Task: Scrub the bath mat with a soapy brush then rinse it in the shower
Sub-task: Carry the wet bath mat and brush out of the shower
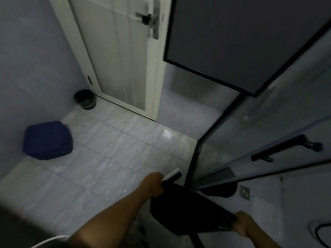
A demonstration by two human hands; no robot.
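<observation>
A dark bath mat [186, 210] hangs off the floor between my two hands, low in the view beside the shower's glass edge. My left hand [153, 184] grips its upper corner together with a brush [172, 176] that has a white back and black bristles. The mat's lower right corner is gripped by my right hand [241, 224]. Part of the mat shows dimly behind the glass.
A glass shower door [232, 140] with black frame and a black handle [286, 147] stands at right. The white door [123, 56] is shut ahead. A dark bucket [85, 99] and a blue toilet lid [47, 140] sit at left. Wet pale floor tiles [100, 158] spread between them.
</observation>
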